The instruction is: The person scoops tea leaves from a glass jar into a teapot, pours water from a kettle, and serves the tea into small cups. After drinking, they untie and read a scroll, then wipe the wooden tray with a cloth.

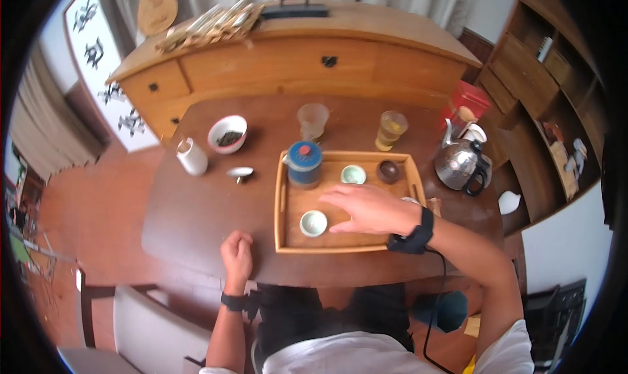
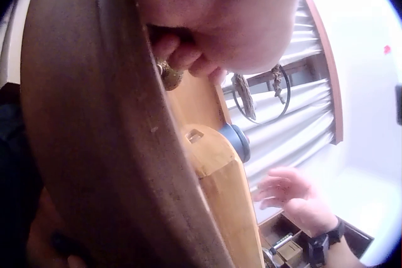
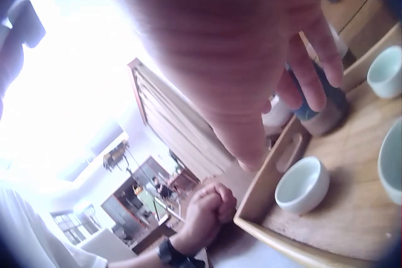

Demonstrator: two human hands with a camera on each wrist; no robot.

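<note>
My right hand (image 1: 369,209) hovers over the wooden tray (image 1: 278,227), palm down, fingers spread and holding nothing. Left of its thumb sits a pale green cup (image 1: 314,223); another green cup (image 1: 353,174) stands just beyond the hand, beside a dark brown cup (image 1: 388,171). A blue pot with a red knob (image 1: 305,165) stands at the tray's back left. In the right wrist view, the extended fingers hang above the tray near the near-left cup (image 3: 303,185). My left hand (image 1: 237,259) rests at the table's front edge, left of the tray, loosely curled and empty.
Behind the tray stand an empty-looking glass (image 1: 313,120) and a glass of yellow liquid (image 1: 391,131). A steel kettle (image 1: 461,165) is to the right. To the left are a bowl of dark leaves (image 1: 227,135), a white vase (image 1: 192,157) and a small metallic piece (image 1: 240,172).
</note>
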